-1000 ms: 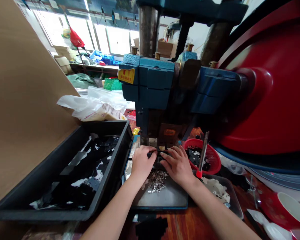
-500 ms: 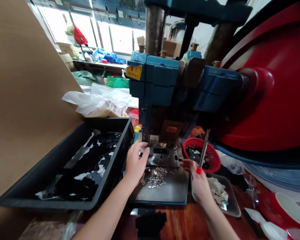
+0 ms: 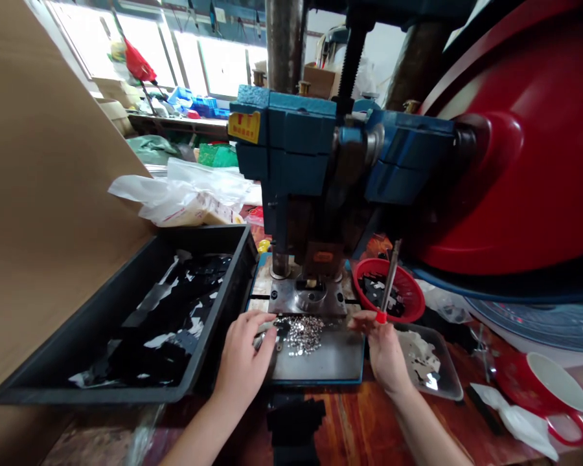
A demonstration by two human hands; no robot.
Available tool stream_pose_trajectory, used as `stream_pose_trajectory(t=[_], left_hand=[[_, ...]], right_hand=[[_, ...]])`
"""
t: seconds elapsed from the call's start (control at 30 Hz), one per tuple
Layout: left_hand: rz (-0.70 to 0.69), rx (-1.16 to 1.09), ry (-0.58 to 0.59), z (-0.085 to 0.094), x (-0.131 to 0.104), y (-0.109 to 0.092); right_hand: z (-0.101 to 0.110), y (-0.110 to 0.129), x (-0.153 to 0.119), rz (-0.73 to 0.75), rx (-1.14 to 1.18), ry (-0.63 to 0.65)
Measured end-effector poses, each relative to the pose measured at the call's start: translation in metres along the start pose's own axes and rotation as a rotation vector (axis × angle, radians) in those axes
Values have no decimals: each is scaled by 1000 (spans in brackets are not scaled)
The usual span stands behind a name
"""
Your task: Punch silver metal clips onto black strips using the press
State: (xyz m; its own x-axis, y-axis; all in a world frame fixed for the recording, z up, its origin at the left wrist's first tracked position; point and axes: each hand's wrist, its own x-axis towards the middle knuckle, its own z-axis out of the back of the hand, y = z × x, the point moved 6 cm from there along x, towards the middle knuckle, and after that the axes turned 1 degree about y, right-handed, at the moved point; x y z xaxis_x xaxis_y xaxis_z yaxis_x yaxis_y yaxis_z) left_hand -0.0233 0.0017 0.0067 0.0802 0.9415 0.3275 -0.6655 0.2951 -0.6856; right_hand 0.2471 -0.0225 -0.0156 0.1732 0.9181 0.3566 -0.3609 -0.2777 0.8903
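My left hand (image 3: pixel 247 353) is at the left of a heap of small shiny metal pieces (image 3: pixel 305 335) on the press's base plate (image 3: pixel 315 367). Its thumb and forefinger are curled together around something small, with a dark bit beside the fingertips; I cannot make out what it is. My right hand (image 3: pixel 385 349), at the plate's right edge, is closed around a slim metal rod-like tool (image 3: pixel 391 277) with a red end, pointing up. Behind the heap, the steel die (image 3: pixel 284 299) sits beneath the blue press (image 3: pixel 296 149), apart from both hands.
A black tray (image 3: pixel 189 382) of dark scraps stands left. At right are a red basket (image 3: pixel 416 301), a clear plastic tub (image 3: pixel 454 382) with pale pieces and a red mug (image 3: pixel 515 375). A big red wheel (image 3: pixel 529 213) overhangs. Black pieces (image 3: pixel 296 421) lie in front.
My left hand has drawn back from the die's left side toward me and left. My right hand has come slightly away from the die, still holding the rod-like tool. The view has shifted.
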Motion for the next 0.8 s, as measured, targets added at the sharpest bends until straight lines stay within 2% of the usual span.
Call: stream_pose_trajectory(t=[0.1, 0.2, 0.27, 0.37, 0.47, 0.63, 0.73, 0.77, 0.8], left_hand=[[-13, 83, 53, 0, -2, 0], [-3, 156, 109, -3, -2, 0], [5, 193, 145, -6, -3, 0], [-8, 221, 176, -10, -4, 1], [-32, 229, 186, -12, -3, 2], [-63, 185, 208, -7, -6, -9], [-83, 112, 397, -9, -21, -24], [-87, 96, 495, -13, -30, -29], [-96, 90, 597, -18, -41, -32]], right_hand=[[-15, 5, 8, -62, -87, 67], [-28, 18, 37, -43, -260, 12], [-41, 22, 60, -36, -343, 50], [-52, 16, 83, -89, -315, 88], [-39, 7, 89, -138, -276, 16], [20, -7, 63, -240, -130, -211], [42, -6, 33, -266, -132, -313], [40, -2, 25, -242, -202, -277], [31, 3, 20, -194, -277, -187]])
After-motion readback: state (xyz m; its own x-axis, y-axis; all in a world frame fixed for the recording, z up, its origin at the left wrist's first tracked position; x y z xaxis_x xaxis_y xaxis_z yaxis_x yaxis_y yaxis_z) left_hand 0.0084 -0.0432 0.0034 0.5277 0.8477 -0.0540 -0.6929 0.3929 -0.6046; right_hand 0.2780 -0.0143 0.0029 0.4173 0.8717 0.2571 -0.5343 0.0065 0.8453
